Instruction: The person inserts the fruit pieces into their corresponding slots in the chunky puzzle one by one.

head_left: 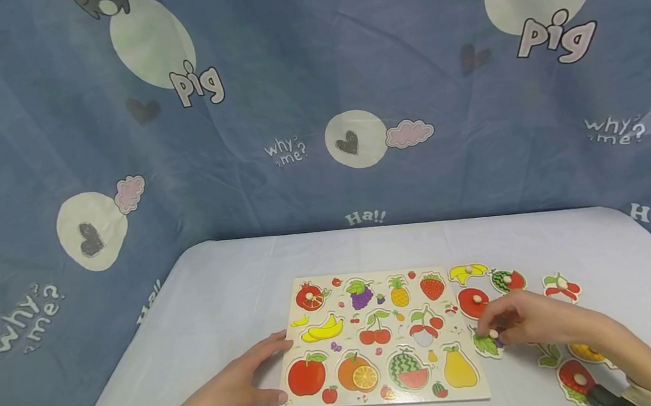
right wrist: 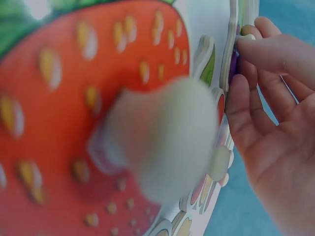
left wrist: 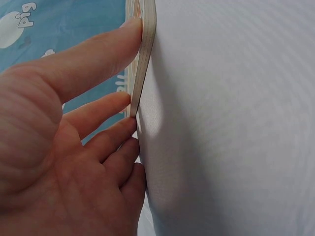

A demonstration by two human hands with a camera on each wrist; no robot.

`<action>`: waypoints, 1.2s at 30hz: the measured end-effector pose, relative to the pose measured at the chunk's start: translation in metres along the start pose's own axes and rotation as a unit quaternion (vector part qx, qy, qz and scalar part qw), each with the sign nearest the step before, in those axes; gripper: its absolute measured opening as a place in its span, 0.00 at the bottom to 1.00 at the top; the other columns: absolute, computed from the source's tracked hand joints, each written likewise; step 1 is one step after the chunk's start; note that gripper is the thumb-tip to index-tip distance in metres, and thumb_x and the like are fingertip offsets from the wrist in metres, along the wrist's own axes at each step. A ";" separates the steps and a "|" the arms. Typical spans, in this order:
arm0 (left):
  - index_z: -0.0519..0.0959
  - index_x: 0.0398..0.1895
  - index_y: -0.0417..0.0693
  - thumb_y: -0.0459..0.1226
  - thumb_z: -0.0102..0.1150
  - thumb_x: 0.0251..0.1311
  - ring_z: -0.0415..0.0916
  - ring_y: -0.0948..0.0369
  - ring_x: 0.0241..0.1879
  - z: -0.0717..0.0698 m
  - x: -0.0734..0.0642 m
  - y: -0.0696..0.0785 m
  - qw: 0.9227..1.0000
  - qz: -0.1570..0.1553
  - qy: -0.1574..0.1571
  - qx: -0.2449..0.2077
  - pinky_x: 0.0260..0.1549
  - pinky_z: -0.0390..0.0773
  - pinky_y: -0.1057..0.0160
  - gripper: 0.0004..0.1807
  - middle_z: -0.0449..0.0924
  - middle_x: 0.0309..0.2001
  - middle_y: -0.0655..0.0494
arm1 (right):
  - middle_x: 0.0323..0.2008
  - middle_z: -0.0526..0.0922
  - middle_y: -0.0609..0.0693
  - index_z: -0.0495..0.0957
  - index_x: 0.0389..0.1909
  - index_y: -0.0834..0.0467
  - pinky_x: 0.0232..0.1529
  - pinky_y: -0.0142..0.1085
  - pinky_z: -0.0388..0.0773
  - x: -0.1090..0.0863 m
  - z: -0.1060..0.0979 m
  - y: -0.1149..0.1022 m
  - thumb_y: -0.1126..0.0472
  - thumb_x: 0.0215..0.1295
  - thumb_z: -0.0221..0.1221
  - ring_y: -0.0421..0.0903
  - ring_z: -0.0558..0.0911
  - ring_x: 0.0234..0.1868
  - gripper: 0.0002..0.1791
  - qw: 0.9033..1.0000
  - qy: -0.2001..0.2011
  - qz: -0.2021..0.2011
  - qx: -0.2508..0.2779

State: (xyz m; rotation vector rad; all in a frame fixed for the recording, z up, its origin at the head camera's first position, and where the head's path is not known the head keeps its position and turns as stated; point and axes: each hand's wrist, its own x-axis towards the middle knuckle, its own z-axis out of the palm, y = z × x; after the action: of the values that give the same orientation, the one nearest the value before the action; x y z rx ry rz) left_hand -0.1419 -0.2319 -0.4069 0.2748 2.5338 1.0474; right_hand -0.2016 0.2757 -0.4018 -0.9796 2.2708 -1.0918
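My left hand rests at the left edge of a wooden fruit puzzle board. In the left wrist view, its thumb and fairly straight fingers touch the board's edge. Just off the board's right side, my right hand pinches a grape puzzle piece by its knob. Green leaves show on that piece in the head view; its purple part is partly hidden by fingers. A strawberry puzzle piece with a pale knob fills the near side of the right wrist view.
Right of the board lie a banana piece, a watermelon piece, a round red piece and a red-and-green piece. A leafy piece and an orange-yellow piece are partly under the right forearm. A patterned blue curtain hangs behind the white table.
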 end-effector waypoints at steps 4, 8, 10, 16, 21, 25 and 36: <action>0.70 0.68 0.61 0.44 0.78 0.43 0.57 0.46 0.70 0.000 0.000 0.000 1.000 0.000 0.002 0.002 0.61 0.64 0.36 0.44 0.60 0.73 0.50 | 0.38 0.84 0.44 0.83 0.43 0.50 0.38 0.31 0.79 0.001 0.001 -0.001 0.76 0.59 0.59 0.45 0.78 0.36 0.19 1.000 -0.001 -0.001 0.003; 0.70 0.68 0.61 0.44 0.78 0.42 0.57 0.46 0.70 0.000 0.001 0.000 1.000 -0.003 0.001 -0.001 0.61 0.63 0.35 0.44 0.60 0.73 0.50 | 0.39 0.84 0.43 0.83 0.42 0.48 0.41 0.31 0.79 0.001 0.002 -0.003 0.74 0.60 0.61 0.44 0.79 0.38 0.18 1.000 0.005 0.014 -0.009; 0.70 0.68 0.61 0.44 0.78 0.42 0.57 0.46 0.70 0.000 0.001 0.000 1.000 -0.002 0.000 0.000 0.61 0.63 0.35 0.44 0.60 0.73 0.50 | 0.40 0.84 0.42 0.83 0.42 0.47 0.43 0.31 0.79 0.000 0.003 -0.005 0.71 0.61 0.62 0.42 0.79 0.39 0.16 0.999 0.011 0.024 -0.019; 0.70 0.68 0.61 0.44 0.78 0.43 0.57 0.45 0.70 0.000 0.001 0.000 1.000 0.001 0.001 0.002 0.61 0.64 0.35 0.44 0.60 0.73 0.50 | 0.40 0.84 0.40 0.83 0.43 0.45 0.43 0.30 0.79 -0.002 0.005 -0.009 0.68 0.61 0.64 0.40 0.79 0.39 0.15 0.998 0.028 0.028 -0.041; 0.71 0.68 0.61 0.44 0.78 0.43 0.57 0.46 0.69 0.000 0.001 -0.001 1.000 0.001 0.002 0.005 0.61 0.64 0.35 0.43 0.60 0.73 0.50 | 0.41 0.83 0.40 0.83 0.43 0.45 0.41 0.31 0.79 -0.005 0.006 -0.007 0.68 0.61 0.64 0.40 0.78 0.39 0.15 0.998 0.040 0.021 -0.044; 0.71 0.68 0.61 0.44 0.78 0.43 0.58 0.46 0.69 0.001 0.001 -0.001 1.000 -0.003 0.004 0.006 0.60 0.65 0.36 0.43 0.60 0.73 0.50 | 0.42 0.84 0.40 0.83 0.44 0.46 0.42 0.31 0.79 -0.009 0.007 -0.006 0.68 0.62 0.64 0.41 0.79 0.41 0.15 0.998 0.051 0.008 -0.046; 0.70 0.68 0.60 0.44 0.78 0.43 0.57 0.45 0.69 0.000 0.001 0.000 1.000 -0.005 0.001 0.002 0.60 0.65 0.36 0.44 0.60 0.73 0.49 | 0.43 0.83 0.40 0.83 0.44 0.45 0.39 0.31 0.80 -0.012 0.010 -0.015 0.65 0.61 0.66 0.41 0.78 0.39 0.14 0.993 0.103 0.043 -0.048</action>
State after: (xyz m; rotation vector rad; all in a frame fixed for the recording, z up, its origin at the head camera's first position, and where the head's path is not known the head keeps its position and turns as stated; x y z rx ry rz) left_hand -0.1427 -0.2311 -0.4071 0.2634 2.5361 1.0398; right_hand -0.1809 0.2730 -0.3946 -0.8298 2.5264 -1.1009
